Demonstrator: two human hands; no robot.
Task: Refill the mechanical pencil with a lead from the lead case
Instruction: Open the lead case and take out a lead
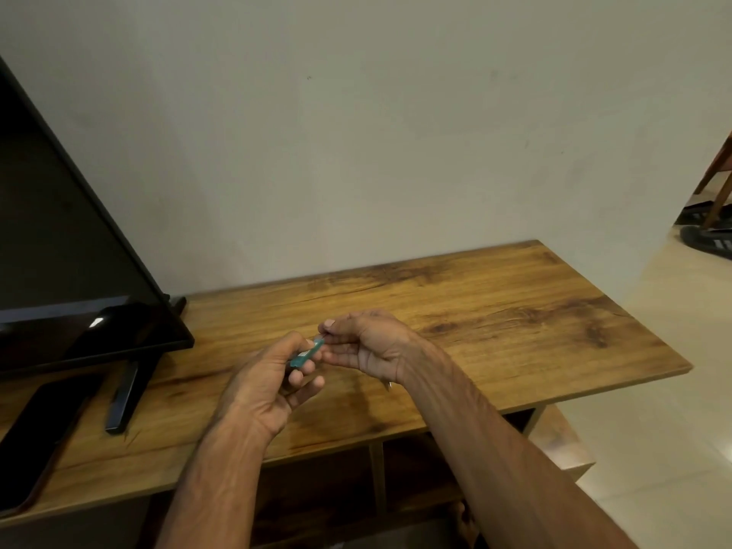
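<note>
My left hand (269, 374) holds a small teal lead case (307, 353) between thumb and fingers, its upper end tilted up to the right. My right hand (368, 342) is right beside it, thumb and forefinger pinched together at the case's upper end. Whether a lead is between those fingertips is too small to tell. A thin metal tip of the mechanical pencil (390, 385) pokes out under the heel of my right hand; the rest of the pencil is hidden in the palm. Both hands hover just above the wooden table (515, 311).
A black monitor (59, 251) on a stand (126, 390) fills the left side of the table. A dark phone (35, 441) lies flat at the front left. The wall is behind, and the table's right edge drops to a tiled floor (653, 429).
</note>
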